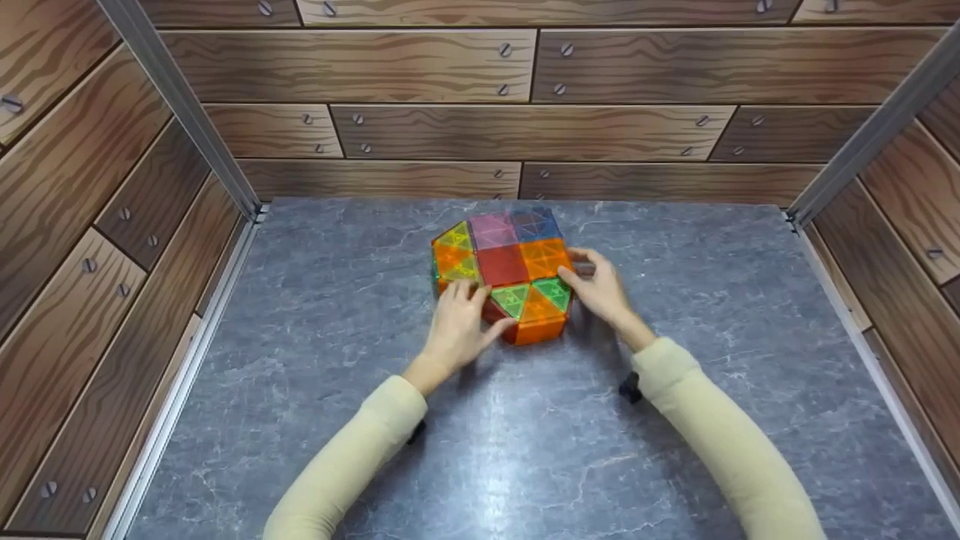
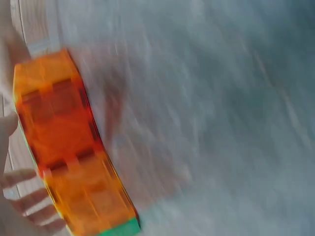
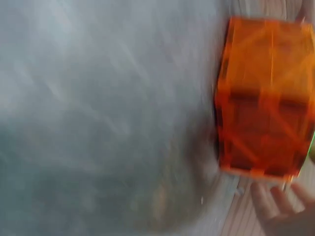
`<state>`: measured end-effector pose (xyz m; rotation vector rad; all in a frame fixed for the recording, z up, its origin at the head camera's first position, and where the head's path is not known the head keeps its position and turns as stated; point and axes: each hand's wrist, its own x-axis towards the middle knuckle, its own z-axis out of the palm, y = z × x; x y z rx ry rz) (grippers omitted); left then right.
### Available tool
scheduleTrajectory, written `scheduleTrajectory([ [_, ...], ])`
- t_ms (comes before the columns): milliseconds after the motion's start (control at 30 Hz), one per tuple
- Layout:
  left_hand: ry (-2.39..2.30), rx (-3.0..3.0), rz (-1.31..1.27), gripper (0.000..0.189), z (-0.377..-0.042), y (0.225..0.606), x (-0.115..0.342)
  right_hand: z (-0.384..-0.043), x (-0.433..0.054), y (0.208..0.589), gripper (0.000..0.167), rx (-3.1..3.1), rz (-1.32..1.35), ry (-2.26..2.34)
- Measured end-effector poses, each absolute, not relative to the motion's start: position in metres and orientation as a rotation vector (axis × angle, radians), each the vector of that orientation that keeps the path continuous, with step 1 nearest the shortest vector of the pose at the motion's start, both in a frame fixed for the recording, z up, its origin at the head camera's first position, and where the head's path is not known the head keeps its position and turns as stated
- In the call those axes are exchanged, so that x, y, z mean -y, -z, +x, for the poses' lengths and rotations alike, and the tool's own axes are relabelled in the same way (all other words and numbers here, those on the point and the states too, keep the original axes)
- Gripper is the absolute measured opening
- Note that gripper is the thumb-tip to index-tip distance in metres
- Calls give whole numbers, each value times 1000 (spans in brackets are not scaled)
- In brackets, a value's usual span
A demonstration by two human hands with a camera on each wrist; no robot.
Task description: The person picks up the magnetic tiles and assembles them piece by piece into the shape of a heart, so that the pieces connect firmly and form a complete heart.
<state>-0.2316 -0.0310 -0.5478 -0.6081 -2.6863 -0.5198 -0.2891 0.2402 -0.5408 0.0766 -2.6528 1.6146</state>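
A many-sided block of translucent magnetic tiles [image 1: 504, 266] stands towards the back of the grey table. Its top shows pink, blue, red and orange squares, with yellow, green and orange triangles round them. My left hand [image 1: 455, 322] touches its front left edge, the fingers spread and fairly straight. At the right side, my right hand [image 1: 600, 285] has its thumb by the upper edge and its fingers along the side. Orange and red side tiles [image 2: 61, 130] fill the left of the left wrist view. Blur softens the side tiles [image 3: 266, 98] in the right wrist view.
Wood-patterned walls [image 1: 435, 67] enclose the grey marbled table [image 1: 337, 300] at the back and both sides. Metal rails [image 1: 187, 112] run along the corners and lower edges. Dark wrist-worn devices [image 1: 631, 388] show beneath the pale sleeves.
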Motion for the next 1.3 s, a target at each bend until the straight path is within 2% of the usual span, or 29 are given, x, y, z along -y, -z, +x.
scheduleTrajectory([
  [200,491,2669,-573,68,-223,550,15,-316,-243,537,52,2730,167,-1663],
  [433,480,2697,-565,67,-223,550,10,-322,-247,543,48,2670,184,-1677],
  [700,510,2706,-622,66,-225,551,22,-308,-234,548,42,2591,144,-1613],
  [1100,622,2702,-930,66,-234,547,85,-261,-195,548,45,2471,-69,-1659],
  [1200,639,2687,-907,67,-227,549,89,-256,-196,544,49,2524,-86,-1624],
  [1300,706,2688,-791,69,-212,552,77,-267,-204,539,56,2603,-63,-1554],
])
